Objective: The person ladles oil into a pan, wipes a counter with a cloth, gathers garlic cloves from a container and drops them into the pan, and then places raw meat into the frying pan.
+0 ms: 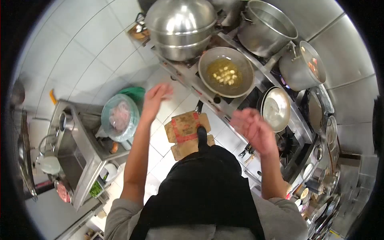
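My left hand [156, 100] is raised over the floor between the sink and the stove. Its fingers are stretched out, slightly blurred, and nothing shows in them. My right hand [256, 130] hovers by the stove's front edge, fingers loosely bent and apart, with nothing visible in it. Beyond both hands, a wide pan [204, 82] on the stove holds yellowish oil with several pale pieces, perhaps garlic cloves. Close to my right hand, a shiny shallow pan [280, 110] rests on the stove. Neither hand visibly touches anything.
A large domed steel pot [180, 24] stands at the stove's far left, and tall pots [260, 40] line the back. On the left, a plastic-lined tub [134, 120] sits by the steel sink [90, 168]. Flattened cardboard [184, 150] lies on the floor at my feet.
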`<state>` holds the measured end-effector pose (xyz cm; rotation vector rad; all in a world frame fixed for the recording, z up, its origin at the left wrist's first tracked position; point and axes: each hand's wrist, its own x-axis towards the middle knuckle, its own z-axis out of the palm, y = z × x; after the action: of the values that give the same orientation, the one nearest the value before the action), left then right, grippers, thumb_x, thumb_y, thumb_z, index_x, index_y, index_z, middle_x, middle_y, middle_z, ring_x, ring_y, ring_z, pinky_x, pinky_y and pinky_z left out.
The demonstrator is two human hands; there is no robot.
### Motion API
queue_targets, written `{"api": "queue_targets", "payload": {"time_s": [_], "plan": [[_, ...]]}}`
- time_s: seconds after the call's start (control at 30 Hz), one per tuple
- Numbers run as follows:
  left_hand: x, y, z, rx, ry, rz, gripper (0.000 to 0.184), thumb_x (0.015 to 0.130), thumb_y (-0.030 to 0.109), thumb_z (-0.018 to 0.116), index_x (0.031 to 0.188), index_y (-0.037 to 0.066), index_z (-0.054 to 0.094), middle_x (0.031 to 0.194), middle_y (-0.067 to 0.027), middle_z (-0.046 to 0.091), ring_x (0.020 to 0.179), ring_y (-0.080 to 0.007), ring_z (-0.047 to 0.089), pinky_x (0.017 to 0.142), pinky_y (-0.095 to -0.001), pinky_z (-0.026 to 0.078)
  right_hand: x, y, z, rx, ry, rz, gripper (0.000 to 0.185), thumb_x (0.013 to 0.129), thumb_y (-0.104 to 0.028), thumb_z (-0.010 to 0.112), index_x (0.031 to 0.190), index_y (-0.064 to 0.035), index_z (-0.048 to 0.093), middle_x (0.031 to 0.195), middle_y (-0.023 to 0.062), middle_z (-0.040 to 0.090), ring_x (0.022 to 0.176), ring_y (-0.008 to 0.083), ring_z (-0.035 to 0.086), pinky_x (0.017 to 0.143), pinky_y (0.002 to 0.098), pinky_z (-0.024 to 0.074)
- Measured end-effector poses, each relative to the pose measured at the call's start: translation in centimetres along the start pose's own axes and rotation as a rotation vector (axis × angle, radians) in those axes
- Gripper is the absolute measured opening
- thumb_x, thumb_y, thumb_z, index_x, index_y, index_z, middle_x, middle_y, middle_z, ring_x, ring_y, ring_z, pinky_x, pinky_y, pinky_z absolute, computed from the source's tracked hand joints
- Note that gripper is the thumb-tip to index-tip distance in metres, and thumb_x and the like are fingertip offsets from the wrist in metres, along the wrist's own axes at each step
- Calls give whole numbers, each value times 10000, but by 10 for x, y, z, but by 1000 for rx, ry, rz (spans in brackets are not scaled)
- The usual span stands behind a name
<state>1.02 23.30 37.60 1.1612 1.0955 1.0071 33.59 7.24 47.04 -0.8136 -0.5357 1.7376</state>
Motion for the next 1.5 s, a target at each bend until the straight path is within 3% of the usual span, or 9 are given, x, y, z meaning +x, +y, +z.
{"api": "queue_targets", "payload": {"time_s": [0.17,0.2,0.27,0.53,0.63,0.83,1.3,1.4,1.5], "plan": [[-201,-180,-185,178,377,-291,288,900,268,535,935,3,641,791,-75,645,696,-146,597,562,-274,457,-28,124,94,-186,-587,467,364,948,-295,509,1184,-18,505,1152,165,580,1057,255,593,836,356,520],[-256,-234,-210,425,449,-117,272,893,248,536,889,-7,629,760,-102,642,610,-159,601,495,-276,440,-23,151,114,-277,-707,473,349,953,-295,507,1178,-28,515,1135,150,587,1040,230,599,827,338,518],[-361,-292,-233,162,411,-522,246,900,241,549,875,2,599,720,-105,630,540,-168,601,422,-282,453,-23,207,149,-510,-838,493,307,962,-222,496,1190,-15,508,1107,101,588,994,162,588,848,298,484],[-630,-367,-155,-45,452,-1176,274,877,261,593,895,-12,597,708,-94,630,532,-171,604,443,-303,491,-53,346,237,-615,-1386,643,295,931,-240,558,1131,-23,544,1000,66,613,884,135,576,773,263,467],[-655,-382,-126,-27,431,-1185,288,872,269,599,904,-18,601,707,-98,633,534,-173,607,448,-305,495,-60,370,261,-685,-1538,596,306,911,-261,579,1087,-11,565,895,59,641,818,131,595,728,286,484],[-641,-404,-119,125,532,-982,317,862,284,610,921,-28,608,704,-104,641,537,-178,615,459,-310,502,-38,409,313,-732,-1766,771,309,936,-244,557,1140,-13,557,1059,75,631,983,141,586,868,289,456],[-584,-299,-183,-309,1539,-784,373,848,306,601,950,-51,636,729,-129,656,591,-190,626,495,-324,513,35,501,427,-773,-1952,1313,277,932,-142,554,1172,-8,523,1124,96,614,979,140,596,824,269,477],[-592,-354,-150,-261,1614,-787,367,846,318,600,877,-45,647,737,-123,652,605,-201,617,526,-322,515,35,525,446,-787,-1996,1356,273,929,-145,558,1171,-22,530,1124,88,615,984,140,597,815,272,479],[-591,-328,-144,-884,1798,-557,399,889,350,551,989,-33,603,820,-118,641,669,-214,618,558,-323,519,30,548,461,-792,-2019,1376,262,934,-150,550,1173,-44,539,1121,77,616,985,145,601,814,277,478]]}}
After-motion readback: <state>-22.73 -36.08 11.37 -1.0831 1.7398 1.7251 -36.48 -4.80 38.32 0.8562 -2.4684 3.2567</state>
